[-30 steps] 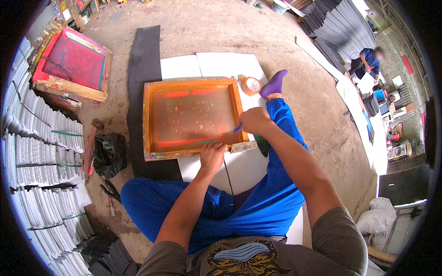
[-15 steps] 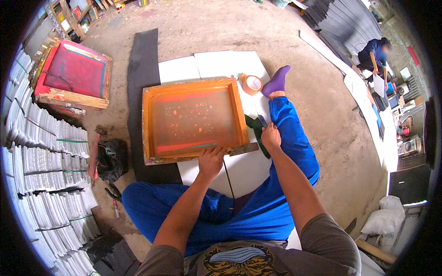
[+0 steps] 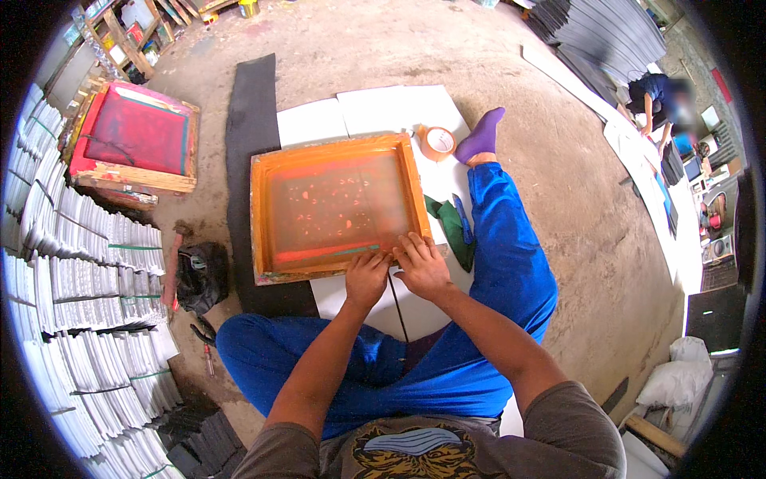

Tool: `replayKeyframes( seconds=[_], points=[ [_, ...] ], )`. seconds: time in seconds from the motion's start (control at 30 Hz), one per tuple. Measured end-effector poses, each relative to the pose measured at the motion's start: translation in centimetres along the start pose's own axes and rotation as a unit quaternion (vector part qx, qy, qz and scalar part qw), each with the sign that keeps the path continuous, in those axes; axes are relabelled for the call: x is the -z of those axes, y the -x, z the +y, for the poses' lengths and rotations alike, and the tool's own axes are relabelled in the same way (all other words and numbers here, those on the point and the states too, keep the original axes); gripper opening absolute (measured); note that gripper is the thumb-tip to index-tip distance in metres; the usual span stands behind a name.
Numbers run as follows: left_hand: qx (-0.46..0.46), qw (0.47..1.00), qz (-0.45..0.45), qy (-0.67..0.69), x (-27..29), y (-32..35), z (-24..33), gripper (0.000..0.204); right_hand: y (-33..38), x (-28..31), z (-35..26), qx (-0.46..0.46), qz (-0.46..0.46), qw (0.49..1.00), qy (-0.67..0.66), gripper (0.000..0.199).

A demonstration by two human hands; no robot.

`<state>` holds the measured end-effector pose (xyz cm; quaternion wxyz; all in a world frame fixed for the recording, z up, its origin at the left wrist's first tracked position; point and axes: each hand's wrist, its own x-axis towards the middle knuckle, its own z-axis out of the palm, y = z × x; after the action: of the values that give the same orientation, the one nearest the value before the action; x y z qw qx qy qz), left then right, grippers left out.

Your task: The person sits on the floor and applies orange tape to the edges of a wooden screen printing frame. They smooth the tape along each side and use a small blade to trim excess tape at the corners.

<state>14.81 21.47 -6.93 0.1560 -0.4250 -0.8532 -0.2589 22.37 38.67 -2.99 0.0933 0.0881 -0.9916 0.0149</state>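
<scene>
Two hands pressed on the near rail of a printing screen.

Fingers of the left hand (image 3: 367, 275) and right hand (image 3: 421, 266) lie spread and flat, gripping nothing, on the orange screen frame (image 3: 333, 206) atop white sheets (image 3: 383, 108). At 3 o'clock lies a green squeegee (image 3: 456, 227) (unheld); tape roll (image 3: 438, 141) at 1. Seemingly seating the frame; next likely means taking up the squeegee.
</scene>
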Motion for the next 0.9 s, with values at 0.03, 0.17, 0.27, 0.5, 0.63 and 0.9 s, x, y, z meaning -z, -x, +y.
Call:
replayKeyframes(
  seconds=[0.03,0.17,0.27,0.5,0.63,0.9],
  points=[
    [0.001,1.0,-0.004,-0.005,0.0,0.0,0.0,0.026,0.1,-0.5,-0.1,0.007,0.001,1.0,0.013,0.06],
    [0.009,1.0,-0.013,0.005,-0.3,0.4,-0.2,0.026,0.4,-2.1,-0.3,0.026,0.008,0.997,0.069,0.048],
    [0.013,1.0,-0.01,0.004,-0.8,0.9,-0.1,0.026,0.7,-2.5,-0.8,0.031,0.009,0.995,0.098,0.043],
    [-0.008,0.999,-0.035,-0.021,-1.4,1.8,-0.5,0.033,1.0,-2.5,-1.5,0.02,0.045,0.995,0.084,0.039],
    [-0.016,0.998,-0.046,-0.046,-1.9,2.3,-0.4,0.037,0.9,-2.6,-1.6,0.019,0.042,0.994,0.103,0.038],
    [0.02,0.997,-0.076,-0.01,0.3,1.8,-1.3,0.051,1.6,-3.8,-1.3,-0.008,0.039,0.994,0.103,0.045]
  ],
)
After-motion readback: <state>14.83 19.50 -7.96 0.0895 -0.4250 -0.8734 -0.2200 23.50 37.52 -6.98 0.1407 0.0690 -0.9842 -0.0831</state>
